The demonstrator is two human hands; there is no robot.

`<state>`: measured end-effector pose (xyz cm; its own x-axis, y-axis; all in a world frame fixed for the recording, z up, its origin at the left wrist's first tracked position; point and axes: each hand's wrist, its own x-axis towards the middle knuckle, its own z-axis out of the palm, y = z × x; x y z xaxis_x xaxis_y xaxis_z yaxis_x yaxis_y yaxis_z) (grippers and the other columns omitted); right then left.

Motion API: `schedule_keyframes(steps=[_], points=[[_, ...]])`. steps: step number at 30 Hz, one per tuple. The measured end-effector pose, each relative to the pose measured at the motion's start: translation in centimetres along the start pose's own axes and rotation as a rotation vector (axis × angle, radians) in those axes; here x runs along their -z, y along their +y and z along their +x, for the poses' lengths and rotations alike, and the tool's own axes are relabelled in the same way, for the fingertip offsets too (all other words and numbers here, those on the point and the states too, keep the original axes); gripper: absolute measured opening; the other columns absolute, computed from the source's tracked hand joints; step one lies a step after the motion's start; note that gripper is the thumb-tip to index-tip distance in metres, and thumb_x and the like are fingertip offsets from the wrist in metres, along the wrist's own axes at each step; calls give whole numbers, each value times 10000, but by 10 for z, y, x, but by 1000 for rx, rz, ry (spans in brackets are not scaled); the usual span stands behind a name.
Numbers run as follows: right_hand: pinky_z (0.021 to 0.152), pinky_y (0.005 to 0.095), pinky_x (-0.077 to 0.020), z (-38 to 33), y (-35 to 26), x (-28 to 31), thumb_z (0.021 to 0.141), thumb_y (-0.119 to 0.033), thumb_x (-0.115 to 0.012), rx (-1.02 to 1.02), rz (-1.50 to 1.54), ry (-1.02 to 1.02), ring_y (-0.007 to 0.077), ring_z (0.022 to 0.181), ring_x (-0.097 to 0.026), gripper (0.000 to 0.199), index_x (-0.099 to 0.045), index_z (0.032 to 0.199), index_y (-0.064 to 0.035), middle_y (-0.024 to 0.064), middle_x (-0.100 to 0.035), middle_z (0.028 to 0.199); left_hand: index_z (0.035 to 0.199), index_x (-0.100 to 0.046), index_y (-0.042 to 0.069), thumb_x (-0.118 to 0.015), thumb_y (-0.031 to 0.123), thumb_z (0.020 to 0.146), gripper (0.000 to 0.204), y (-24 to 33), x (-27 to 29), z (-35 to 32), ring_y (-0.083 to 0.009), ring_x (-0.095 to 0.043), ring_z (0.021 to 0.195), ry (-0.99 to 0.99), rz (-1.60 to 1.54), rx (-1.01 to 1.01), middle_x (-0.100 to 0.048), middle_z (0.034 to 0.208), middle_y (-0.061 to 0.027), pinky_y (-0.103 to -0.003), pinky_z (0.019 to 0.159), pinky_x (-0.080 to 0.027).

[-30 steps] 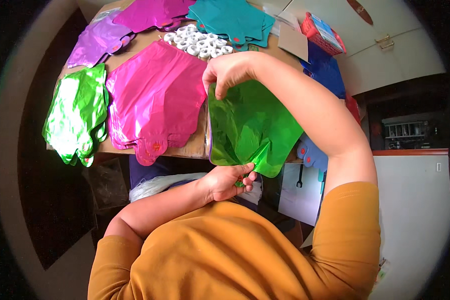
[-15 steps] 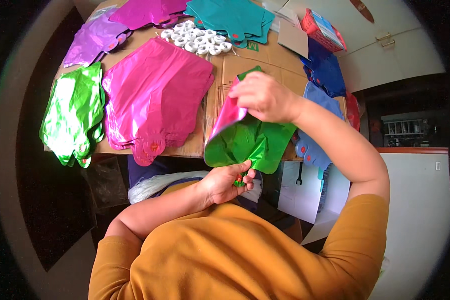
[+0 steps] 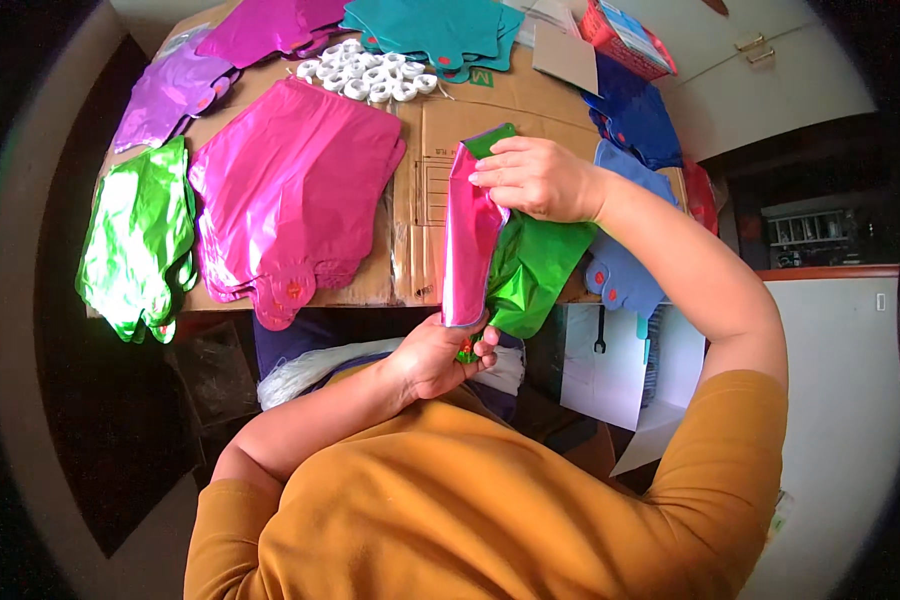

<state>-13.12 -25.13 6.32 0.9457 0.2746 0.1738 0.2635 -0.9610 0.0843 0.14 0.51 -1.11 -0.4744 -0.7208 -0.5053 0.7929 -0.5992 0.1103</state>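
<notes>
Between my hands is a flat foil balloon, green on one face [image 3: 535, 270] and shiny pink on the other. Its left side is folded over in a long strip, so a pink band shows along the green. My left hand [image 3: 445, 358] pinches the narrow lower end, where a small red mark peeks out between the fingers. Higher up, my right hand [image 3: 545, 180] lies over the folded edge with its fingers bent and pressed on the foil; the thumb is hidden. Left of it lies a stack of pink foil balloons [image 3: 295, 180], with tabs toward me.
Around the cardboard-covered table [image 3: 410, 250] lie stacks of green [image 3: 135, 235], purple [image 3: 170, 95], teal [image 3: 435, 30] and blue [image 3: 635, 110] foil balloons. White ribbon rolls [image 3: 370, 75] cluster at the back. A red basket [image 3: 625, 45] stands far right. White strands [image 3: 310, 375] hang below the table edge.
The balloon's left side, curled loosely before, now lies folded into a straight pink strip reaching my left hand. My right hand has shifted slightly right and down; the left still pinches the lower end.
</notes>
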Motion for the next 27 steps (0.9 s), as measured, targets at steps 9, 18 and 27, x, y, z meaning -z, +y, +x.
schedule_keyframes(steps=[9,18,27], points=[[998,457,-525,1,-2,4,828,-108,-645,8,31,-12,263,1109,-693,58,-676,835,-60,98,-739,1147,1038,-545,67,-610,100,1008,78,-1,5,1,-144,-521,703,-26,-15,4,-588,870,-62,-355,732,-492],[999,414,-529,30,3,36,755,-22,-695,-254,147,121,270,1124,-677,198,-716,946,-67,73,-743,1092,1028,-590,76,-641,163,1006,104,0,0,-3,-145,-522,725,-18,58,-19,-601,865,-59,-340,731,-485],[753,435,-512,151,28,13,774,-68,-657,-399,448,-381,343,833,-657,178,-688,947,-38,158,-680,868,1037,-609,80,-588,213,1042,134,5,-12,-8,-121,-518,743,129,249,-46,-621,847,-44,-302,754,-490]])
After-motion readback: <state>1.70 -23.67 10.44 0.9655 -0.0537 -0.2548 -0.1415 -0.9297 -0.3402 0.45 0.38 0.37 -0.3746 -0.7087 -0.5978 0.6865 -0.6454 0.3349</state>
